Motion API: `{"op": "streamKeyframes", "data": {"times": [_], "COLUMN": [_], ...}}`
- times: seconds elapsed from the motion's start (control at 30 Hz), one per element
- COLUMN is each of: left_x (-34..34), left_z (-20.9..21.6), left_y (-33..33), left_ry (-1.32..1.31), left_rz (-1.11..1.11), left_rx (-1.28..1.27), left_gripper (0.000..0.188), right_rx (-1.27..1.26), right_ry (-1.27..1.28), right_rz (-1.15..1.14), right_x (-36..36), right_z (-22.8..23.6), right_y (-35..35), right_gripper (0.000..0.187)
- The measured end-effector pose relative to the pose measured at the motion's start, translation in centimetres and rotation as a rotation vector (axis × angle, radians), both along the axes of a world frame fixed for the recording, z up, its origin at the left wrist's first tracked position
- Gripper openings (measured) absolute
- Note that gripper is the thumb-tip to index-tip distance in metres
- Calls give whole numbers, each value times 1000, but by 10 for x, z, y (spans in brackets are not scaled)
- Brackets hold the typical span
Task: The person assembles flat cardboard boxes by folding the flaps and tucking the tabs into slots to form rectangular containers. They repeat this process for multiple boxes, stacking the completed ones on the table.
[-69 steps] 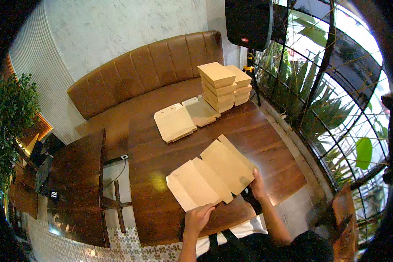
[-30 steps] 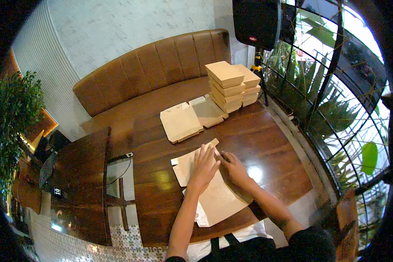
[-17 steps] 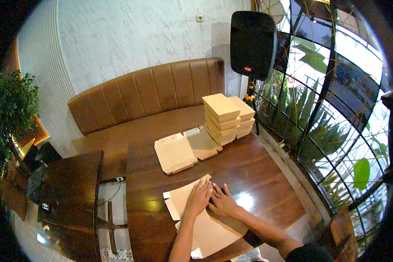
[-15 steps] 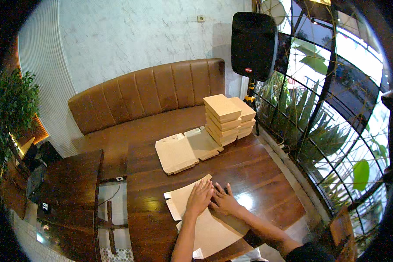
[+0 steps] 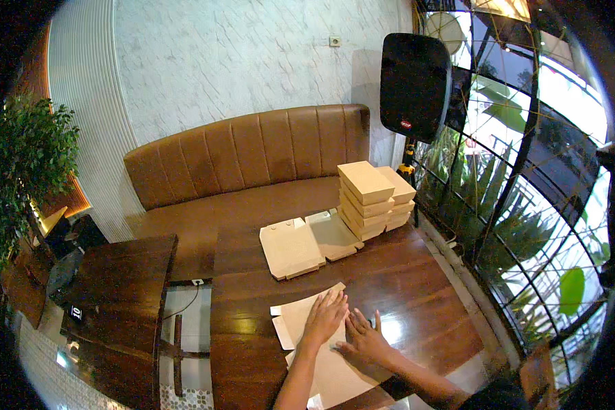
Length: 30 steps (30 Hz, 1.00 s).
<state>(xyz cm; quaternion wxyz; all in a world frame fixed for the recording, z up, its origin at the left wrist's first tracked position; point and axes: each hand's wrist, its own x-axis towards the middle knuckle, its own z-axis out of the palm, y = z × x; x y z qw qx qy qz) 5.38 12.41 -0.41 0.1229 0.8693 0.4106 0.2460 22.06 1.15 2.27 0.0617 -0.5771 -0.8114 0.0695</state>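
A flat brown cardboard box blank (image 5: 348, 379) with side tabs lies on the dark wooden table in front of me, its far edge bent up a little. My left hand (image 5: 325, 320) presses on its far part with the fingers stretched out and close together. Just to the right, my right hand (image 5: 370, 342) rests at the blank's right edge, fingers spread and slightly bent. Neither hand grips anything. Further off lie flat, unfolded cardboard blanks (image 5: 290, 249), beside a stack of folded cardboard boxes (image 5: 366, 183).
The wooden table (image 5: 246, 335) has a glare spot right of my hands. Behind it runs a brown padded bench (image 5: 253, 154). A black loudspeaker (image 5: 415, 85) on a stand is at the far right, beside a gridded window. Another dark table (image 5: 119, 294) stands to the left.
The whole view has shifted, so the scene sits lower and further right. My right hand has slid slightly toward me relative to the left, which stays on the cardboard.
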Motion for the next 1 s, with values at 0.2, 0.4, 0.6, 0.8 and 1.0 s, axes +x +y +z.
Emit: {"op": "streamKeyframes", "data": {"times": [0.2, 0.4, 0.6, 0.8, 1.0], "left_x": [-2, -4, -6, -13, -14], "left_z": [-5, 3, -12, -10, -15], "left_y": [0, 3, 2, 8, -1], "left_ry": [-122, -93, -145, -104, -174], "left_rz": [-38, -16, -48, -99, -90], "left_rx": [-19, -212, -71, -39, -20], "left_gripper": [57, 53, 56, 48, 57], "right_rx": [74, -136, -11, -66, 0], "right_ry": [243, 54, 276, 98, 111], "right_rz": [27, 22, -11, -51, -64], "right_x": [-5, -5, -12, -10, -5], "right_z": [17, 16, 32, 23, -8], "right_y": [18, -17, 20, -18, 29], "right_gripper": [100, 104, 104, 97, 83]}}
